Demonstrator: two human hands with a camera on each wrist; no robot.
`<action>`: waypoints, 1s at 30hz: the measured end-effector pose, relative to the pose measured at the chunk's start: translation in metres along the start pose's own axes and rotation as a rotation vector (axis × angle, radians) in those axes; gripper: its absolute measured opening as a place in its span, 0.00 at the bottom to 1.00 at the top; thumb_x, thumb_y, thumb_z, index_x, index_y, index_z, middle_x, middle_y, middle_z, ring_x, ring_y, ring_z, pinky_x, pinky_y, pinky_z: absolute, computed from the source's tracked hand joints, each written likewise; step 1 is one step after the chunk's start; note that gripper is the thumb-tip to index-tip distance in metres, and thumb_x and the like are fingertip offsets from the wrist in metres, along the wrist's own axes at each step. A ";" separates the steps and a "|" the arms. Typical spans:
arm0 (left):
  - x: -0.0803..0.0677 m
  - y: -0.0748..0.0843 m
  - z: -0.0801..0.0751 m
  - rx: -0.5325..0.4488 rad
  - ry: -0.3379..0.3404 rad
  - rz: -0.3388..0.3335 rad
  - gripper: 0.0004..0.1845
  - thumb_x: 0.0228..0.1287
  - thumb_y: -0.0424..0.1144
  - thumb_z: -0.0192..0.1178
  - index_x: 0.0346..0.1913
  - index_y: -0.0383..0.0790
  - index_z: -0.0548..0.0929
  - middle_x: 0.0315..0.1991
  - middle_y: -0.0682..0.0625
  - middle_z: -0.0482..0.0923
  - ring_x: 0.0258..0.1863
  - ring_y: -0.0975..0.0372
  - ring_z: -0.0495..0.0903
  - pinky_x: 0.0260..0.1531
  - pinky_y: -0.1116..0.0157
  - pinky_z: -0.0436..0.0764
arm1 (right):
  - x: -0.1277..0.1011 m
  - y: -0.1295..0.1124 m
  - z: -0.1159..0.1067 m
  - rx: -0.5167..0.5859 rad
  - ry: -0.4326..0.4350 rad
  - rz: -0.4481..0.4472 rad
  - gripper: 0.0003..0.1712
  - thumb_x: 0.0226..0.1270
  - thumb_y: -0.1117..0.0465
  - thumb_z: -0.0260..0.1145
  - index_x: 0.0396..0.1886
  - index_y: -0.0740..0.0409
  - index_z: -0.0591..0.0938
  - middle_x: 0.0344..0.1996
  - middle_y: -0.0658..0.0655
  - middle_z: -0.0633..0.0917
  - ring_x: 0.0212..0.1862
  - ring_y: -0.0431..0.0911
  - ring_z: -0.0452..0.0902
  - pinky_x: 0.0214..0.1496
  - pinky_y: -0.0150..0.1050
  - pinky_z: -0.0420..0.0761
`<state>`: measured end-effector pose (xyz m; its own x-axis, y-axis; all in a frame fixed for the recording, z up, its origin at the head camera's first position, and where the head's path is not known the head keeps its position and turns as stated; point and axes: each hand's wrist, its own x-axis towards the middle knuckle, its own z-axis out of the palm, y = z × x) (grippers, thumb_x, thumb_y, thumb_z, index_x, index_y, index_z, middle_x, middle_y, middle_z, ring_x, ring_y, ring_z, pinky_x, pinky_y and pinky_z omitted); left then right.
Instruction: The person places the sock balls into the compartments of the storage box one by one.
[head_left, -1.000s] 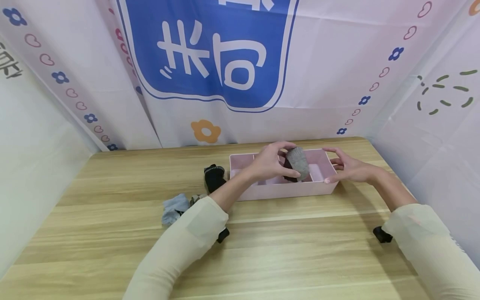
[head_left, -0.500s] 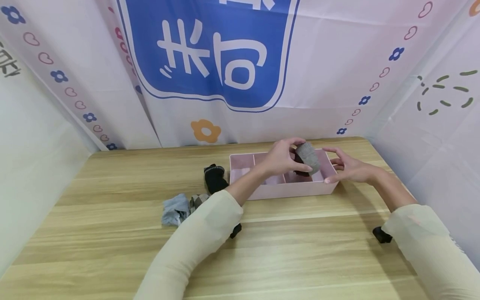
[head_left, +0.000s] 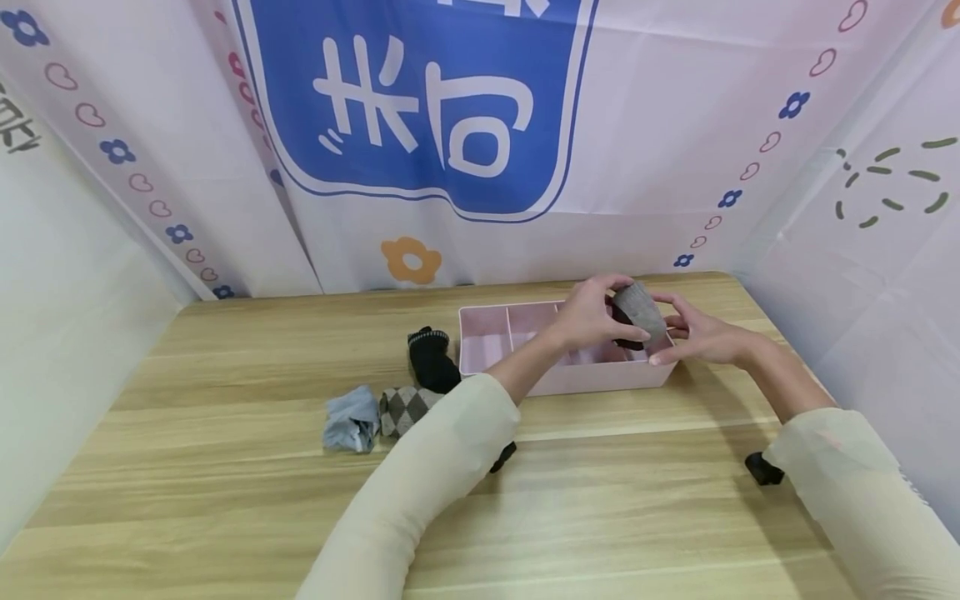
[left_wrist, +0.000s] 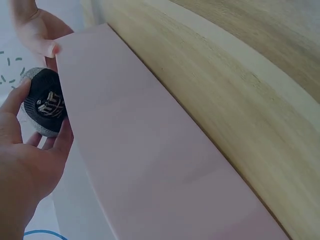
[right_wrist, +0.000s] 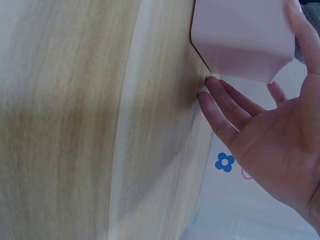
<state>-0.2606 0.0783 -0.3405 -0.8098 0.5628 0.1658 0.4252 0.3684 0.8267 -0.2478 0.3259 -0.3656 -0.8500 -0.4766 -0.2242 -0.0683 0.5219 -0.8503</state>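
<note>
Rolled sock point(head_left: 640, 307) and everything round it sit on or over a wooden table point(head_left: 225, 508). Near the table's far edge stands a pink box point(head_left: 573, 381), split by dividers into compartments. The right hand point(head_left: 711, 337) holds the box's right end, thumb at the near rim and a finger at the far one, which should steady it well enough. The left hand point(head_left: 588, 317) grips the rolled sock between thumb and fingers at the mouth of the right-end compartment. Good handling here likely means centring the roll between end wall and divider, easing it straight down with a light pinch so it stays rolled, and loosening only once it meets the floor. Relative to the left hand, the roll lies at the fingertips, grey part jutting toward the right hand; its black, pale-lettered face shows in the left wrist view. An argyle sock point(head_left: 405, 408) and black sock point(head_left: 432, 362) lie left of the box.
</note>
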 end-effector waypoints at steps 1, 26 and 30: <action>0.001 0.000 0.001 0.003 0.005 -0.003 0.42 0.54 0.40 0.81 0.72 0.35 0.73 0.60 0.43 0.77 0.50 0.59 0.79 0.43 0.76 0.79 | 0.000 0.000 0.000 0.001 -0.002 0.001 0.59 0.65 0.62 0.73 0.83 0.50 0.43 0.75 0.80 0.58 0.77 0.76 0.50 0.74 0.68 0.60; 0.016 -0.011 0.034 0.456 -0.060 0.021 0.32 0.56 0.50 0.79 0.63 0.45 0.81 0.50 0.54 0.82 0.46 0.67 0.77 0.42 0.74 0.74 | 0.001 0.000 0.000 0.008 -0.011 0.003 0.59 0.65 0.62 0.73 0.84 0.49 0.43 0.75 0.81 0.57 0.76 0.74 0.54 0.71 0.62 0.66; 0.017 -0.013 0.036 0.493 -0.073 0.025 0.31 0.57 0.49 0.78 0.62 0.45 0.81 0.52 0.54 0.83 0.48 0.67 0.77 0.46 0.73 0.74 | 0.000 0.001 0.000 0.007 -0.005 0.000 0.59 0.65 0.63 0.73 0.84 0.49 0.43 0.75 0.80 0.59 0.75 0.74 0.56 0.70 0.61 0.68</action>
<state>-0.2652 0.1099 -0.3674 -0.7739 0.6198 0.1301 0.5992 0.6501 0.4672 -0.2484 0.3264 -0.3664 -0.8472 -0.4805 -0.2266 -0.0651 0.5171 -0.8534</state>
